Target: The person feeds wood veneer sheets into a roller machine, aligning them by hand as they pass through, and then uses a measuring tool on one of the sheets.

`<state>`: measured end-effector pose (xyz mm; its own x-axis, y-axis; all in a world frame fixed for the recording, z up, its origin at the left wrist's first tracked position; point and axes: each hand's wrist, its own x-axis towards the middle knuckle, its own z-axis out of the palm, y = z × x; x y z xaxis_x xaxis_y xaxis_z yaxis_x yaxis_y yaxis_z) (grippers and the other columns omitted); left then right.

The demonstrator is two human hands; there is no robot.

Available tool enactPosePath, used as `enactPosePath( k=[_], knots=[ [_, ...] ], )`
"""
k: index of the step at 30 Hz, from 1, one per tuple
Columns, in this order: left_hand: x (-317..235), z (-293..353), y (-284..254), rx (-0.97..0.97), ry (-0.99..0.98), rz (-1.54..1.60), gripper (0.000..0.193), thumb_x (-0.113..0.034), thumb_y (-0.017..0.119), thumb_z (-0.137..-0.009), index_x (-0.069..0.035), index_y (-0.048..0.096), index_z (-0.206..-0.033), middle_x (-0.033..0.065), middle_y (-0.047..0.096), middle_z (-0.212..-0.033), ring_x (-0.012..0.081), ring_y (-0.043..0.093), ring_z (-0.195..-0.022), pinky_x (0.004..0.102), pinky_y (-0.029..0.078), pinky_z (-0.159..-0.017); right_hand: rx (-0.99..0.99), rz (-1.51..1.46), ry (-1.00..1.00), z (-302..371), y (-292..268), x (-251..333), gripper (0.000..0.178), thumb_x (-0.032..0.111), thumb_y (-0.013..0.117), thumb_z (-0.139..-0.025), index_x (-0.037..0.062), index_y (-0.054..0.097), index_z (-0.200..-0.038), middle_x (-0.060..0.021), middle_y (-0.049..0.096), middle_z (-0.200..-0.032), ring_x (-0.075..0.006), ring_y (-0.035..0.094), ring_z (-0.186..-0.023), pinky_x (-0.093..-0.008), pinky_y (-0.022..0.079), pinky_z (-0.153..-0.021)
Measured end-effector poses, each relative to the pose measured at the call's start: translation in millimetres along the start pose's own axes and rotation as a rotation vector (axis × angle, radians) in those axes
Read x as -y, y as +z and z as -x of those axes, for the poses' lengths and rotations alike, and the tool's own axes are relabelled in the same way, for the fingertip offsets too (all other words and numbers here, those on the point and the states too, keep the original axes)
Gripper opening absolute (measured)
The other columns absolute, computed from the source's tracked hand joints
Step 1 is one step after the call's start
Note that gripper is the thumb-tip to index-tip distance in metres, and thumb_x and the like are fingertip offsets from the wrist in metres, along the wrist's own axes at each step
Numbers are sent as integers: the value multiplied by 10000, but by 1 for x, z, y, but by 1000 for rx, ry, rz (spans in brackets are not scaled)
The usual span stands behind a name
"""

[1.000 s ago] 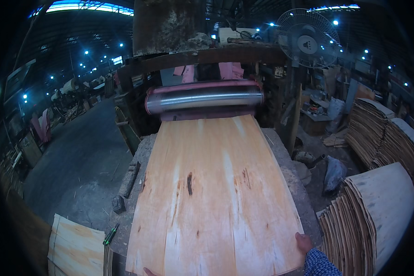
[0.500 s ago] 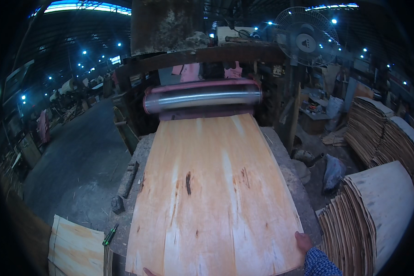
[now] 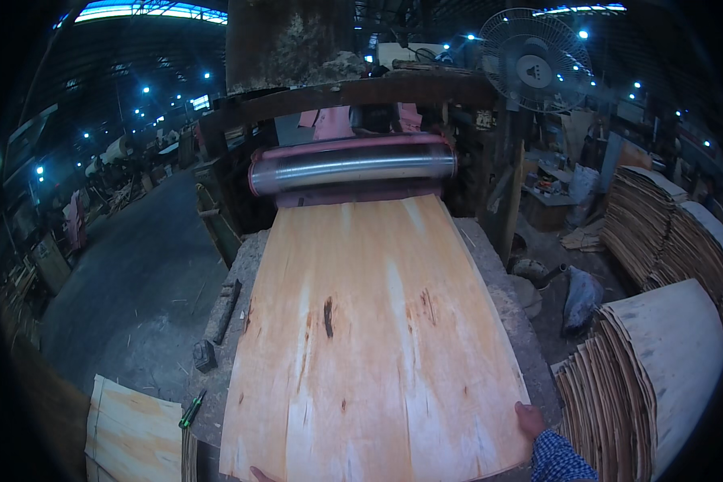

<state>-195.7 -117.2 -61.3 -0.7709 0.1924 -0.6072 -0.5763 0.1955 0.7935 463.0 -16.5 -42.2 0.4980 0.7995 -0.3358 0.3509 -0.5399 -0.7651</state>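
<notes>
A wide sheet of wood veneer point(image 3: 361, 337), pale with brown streaks and dark knots, lies over the feed table. Its far end reaches the metal rollers point(image 3: 361, 166) of a roller machine. My right hand point(image 3: 531, 420), below a blue checked sleeve, is closed on the sheet's right edge near its front corner, thumb on top. At the near edge toward the left, just a digit of my left hand point(image 3: 259, 474) shows, pressed over the veneer; the rest is out of the picture.
A green-handled cutter point(image 3: 192, 410) lies at the table's left edge, near a dark block point(image 3: 206, 356). Lower left is another veneer stack point(image 3: 132, 430). Stacked veneers point(image 3: 651, 361) stand close on the right, with more behind. A fan point(image 3: 534, 68) hangs at upper right.
The view has shifted very slightly. Both hands and the veneer sheet stay practically where they were.
</notes>
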Motion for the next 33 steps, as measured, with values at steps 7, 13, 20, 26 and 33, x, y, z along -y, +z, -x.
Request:
enactPosePath(
  k=[7, 13, 20, 26, 33],
  knots=[
    [0, -3, 0, 19, -1, 34, 940, -652, 579, -846, 78, 357, -1396, 203, 464, -1374, 350, 492, -1206, 459, 435, -1007, 11, 8, 1, 1, 1, 4, 442, 379, 585, -928, -49, 691, -906, -72, 692, -828, -139, 621, -785, -337, 495, -720],
    [0, -2, 1, 37, -6, 61, 921, -638, 564, -865, 63, 335, -1417, 202, 432, -1414, 351, 460, -1253, 466, 412, -1035, 4, 34, 7, -1, 1, 1, 440, 376, 584, -931, -50, 693, -916, -75, 692, -835, -138, 621, -792, -338, 496, -724],
    [-2, 2, 4, 68, -33, 108, 909, -633, 542, -882, 53, 318, -1435, 200, 412, -1443, 353, 441, -1285, 471, 402, -1052, -1, 4, 5, 2, 1, 4, 436, 374, 586, -928, -49, 694, -925, -82, 692, -843, -153, 624, -801, -351, 494, -730],
    [-7, 11, 4, 46, -26, 63, 918, -648, 526, -882, 57, 318, -1433, 199, 424, -1431, 355, 456, -1270, 470, 418, -1039, 17, 2, -14, 12, -3, 19, 446, 381, 573, -930, -49, 691, -917, -84, 692, -843, -162, 628, -795, -349, 490, -739],
    [-3, 2, 7, 53, -16, 53, 932, -649, 537, -875, 63, 312, -1432, 202, 427, -1426, 356, 459, -1265, 470, 419, -1041, 19, 59, -35, 0, -4, 1, 465, 394, 559, -934, -51, 691, -914, -88, 695, -829, -160, 631, -794, -348, 488, -742]
  ],
)
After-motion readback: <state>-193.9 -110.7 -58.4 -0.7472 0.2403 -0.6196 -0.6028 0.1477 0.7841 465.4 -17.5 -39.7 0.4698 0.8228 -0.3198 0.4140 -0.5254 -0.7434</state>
